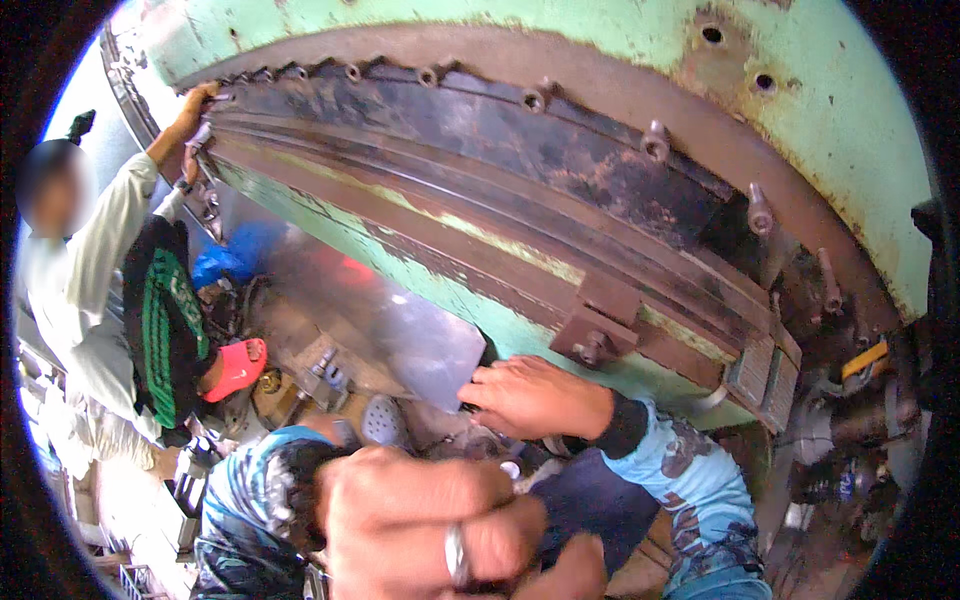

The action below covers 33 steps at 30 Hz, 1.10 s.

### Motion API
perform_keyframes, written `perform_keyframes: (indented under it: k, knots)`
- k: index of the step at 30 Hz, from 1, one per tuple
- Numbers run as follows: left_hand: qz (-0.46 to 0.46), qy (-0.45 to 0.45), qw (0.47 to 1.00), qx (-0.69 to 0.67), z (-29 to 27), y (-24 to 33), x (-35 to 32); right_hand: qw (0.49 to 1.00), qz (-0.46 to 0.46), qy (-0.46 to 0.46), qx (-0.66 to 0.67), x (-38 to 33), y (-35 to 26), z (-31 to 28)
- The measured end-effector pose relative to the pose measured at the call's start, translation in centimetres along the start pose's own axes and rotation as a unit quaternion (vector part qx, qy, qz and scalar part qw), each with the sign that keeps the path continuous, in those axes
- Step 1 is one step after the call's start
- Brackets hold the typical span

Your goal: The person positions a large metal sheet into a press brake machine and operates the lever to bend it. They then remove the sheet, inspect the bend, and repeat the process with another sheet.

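My left hand [435,515], with a silver ring on one finger, is close in front at the bottom. Its fingers are curled, and whatever they may hold is hidden. Farther right, my right hand [535,398] is bent over at the near corner of a thin, shiny grey sheet [435,345], its fingertips closed on the edge. The sheet stretches away to the left, its far end blurred. Just beyond runs a long green and brown machine bed [480,280], with a row of bolts [655,140] along its upper part.
On the left a co-worker [95,290] reaches up, hands [190,125] at the machine's far end. A pink slipper [237,370], a grey clog [383,420], a blue bag [235,255] and metal parts [325,375] lie low on the left. A brown block [597,325] juts from the bed.
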<state>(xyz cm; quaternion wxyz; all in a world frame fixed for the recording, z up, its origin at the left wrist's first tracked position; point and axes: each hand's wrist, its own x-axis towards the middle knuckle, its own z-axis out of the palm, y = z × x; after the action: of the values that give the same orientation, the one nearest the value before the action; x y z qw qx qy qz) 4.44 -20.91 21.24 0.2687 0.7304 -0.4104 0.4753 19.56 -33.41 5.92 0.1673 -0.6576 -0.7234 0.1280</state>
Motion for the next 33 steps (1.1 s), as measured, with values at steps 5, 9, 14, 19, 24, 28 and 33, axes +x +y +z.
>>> perform_keyframes:
  k: [5, 9, 14, 19, 24, 28, 33]
  knots:
    - [-0.113, 0.052, 0.991, -0.058, 0.7, 1.3, 3.1, 0.999, 0.018, -0.04, 0.0, 0.7, 0.1, -0.1]
    - [-0.297, -0.05, 0.952, -0.055, -1.4, 2.9, 4.8, 0.999, 0.016, -0.031, 0.018, 0.9, 0.1, -0.2]
    - [-0.007, 0.05, 0.997, 0.058, 2.0, -2.0, -0.2, 1.0, -0.011, 0.026, 0.003, 1.0, 0.6, -0.4]
    - [0.037, 0.023, 0.994, 0.1, 0.5, -2.3, -1.5, 1.0, -0.013, 0.0, -0.006, 1.3, 0.5, -0.9]
    - [0.014, 0.018, 0.994, 0.107, 0.7, -1.1, -1.8, 0.999, 0.02, -0.045, 0.012, 1.4, -1.0, -1.1]
    - [-0.009, 0.012, 0.993, 0.114, 0.6, -1.1, -2.4, 0.998, 0.027, -0.039, 0.028, 1.6, -0.9, -1.1]
    - [-0.156, -0.027, 0.978, 0.136, -0.9, 2.3, -1.0, 0.996, 0.044, -0.068, 0.024, 1.3, -0.7, -0.9]
